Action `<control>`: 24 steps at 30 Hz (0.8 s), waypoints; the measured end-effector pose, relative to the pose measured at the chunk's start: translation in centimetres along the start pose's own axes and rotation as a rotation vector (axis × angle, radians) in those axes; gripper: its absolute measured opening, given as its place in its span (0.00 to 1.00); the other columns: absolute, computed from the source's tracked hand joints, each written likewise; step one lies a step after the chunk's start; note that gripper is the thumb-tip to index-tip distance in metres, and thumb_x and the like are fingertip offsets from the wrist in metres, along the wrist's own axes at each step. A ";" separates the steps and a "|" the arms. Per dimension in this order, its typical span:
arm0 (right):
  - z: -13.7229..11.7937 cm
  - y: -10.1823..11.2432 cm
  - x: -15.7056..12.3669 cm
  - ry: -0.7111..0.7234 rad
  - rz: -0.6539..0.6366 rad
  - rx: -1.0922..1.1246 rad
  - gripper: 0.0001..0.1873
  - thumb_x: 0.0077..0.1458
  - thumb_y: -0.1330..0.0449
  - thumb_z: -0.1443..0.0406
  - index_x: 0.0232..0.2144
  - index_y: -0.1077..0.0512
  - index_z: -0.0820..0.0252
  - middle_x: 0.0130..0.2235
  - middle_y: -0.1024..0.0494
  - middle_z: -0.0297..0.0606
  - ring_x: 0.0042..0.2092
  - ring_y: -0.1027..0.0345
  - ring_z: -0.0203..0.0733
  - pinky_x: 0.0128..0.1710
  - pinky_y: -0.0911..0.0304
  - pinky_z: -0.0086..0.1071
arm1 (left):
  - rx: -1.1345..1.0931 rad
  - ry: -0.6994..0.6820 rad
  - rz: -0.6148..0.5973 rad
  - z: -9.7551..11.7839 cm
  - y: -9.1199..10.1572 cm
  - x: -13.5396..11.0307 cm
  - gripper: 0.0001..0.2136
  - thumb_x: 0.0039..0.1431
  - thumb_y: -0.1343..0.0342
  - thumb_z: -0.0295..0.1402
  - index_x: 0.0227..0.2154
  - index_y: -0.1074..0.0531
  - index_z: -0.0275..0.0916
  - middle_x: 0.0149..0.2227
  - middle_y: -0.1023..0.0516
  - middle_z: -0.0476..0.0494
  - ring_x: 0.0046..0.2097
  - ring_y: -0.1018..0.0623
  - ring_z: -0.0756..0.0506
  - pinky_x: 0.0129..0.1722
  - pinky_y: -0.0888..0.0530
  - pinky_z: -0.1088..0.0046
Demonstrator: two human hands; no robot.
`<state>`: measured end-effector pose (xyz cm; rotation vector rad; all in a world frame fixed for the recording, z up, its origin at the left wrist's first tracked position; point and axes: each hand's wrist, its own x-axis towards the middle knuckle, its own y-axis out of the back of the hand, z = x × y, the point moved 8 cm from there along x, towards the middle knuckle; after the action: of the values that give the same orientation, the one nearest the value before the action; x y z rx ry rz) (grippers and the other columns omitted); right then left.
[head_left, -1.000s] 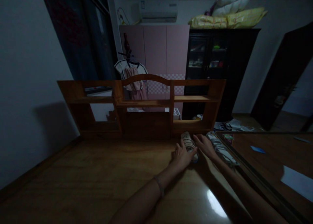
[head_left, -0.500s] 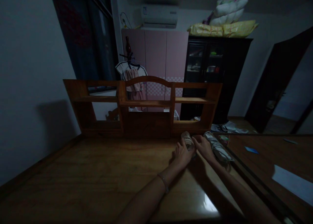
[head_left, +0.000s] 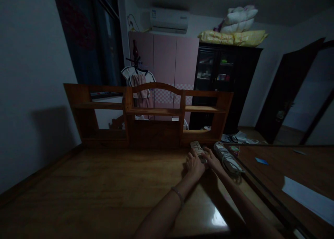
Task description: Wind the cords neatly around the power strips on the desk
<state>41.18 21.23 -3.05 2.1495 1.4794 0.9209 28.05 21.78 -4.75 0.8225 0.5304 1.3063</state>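
A white power strip (head_left: 195,146) with its cord wound around it lies on the wooden desktop (head_left: 117,183), close to the shelf's foot. My left hand (head_left: 195,165) is closed around its near left side, a bracelet on that wrist. On the strip's right side, the fingers of my right hand (head_left: 212,161) press against the wound cord. Both hands hide the strip's near end. A second cord-wrapped power strip (head_left: 227,158) rests just right of my right hand, with a loop of cord at its near end.
A wooden shelf unit (head_left: 153,134) spans the desk's back. To the right, a lower brown surface (head_left: 271,176) carries a white sheet (head_left: 308,197) and a small blue card (head_left: 261,161). Behind stand a pink wardrobe (head_left: 164,58) and a dark cabinet (head_left: 221,99).
The strip in my hands has turned so its socket face shows more. My right hand has come in over the cord. The view has shifted slightly.
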 end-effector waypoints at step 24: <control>0.3 -1.2 0.0 0.075 0.035 -0.077 0.25 0.63 0.58 0.50 0.50 0.35 0.57 0.47 0.24 0.44 0.48 0.29 0.46 0.48 0.38 0.35 | -0.251 -0.470 -0.212 -2.2 1.7 2.6 0.52 0.34 0.30 0.50 0.63 0.47 0.43 0.58 0.34 0.38 0.58 0.32 0.37 0.55 0.33 0.65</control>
<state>40.51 21.67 -4.02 2.1130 1.4207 1.0639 25.91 24.86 -4.55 0.8042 0.0732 0.9196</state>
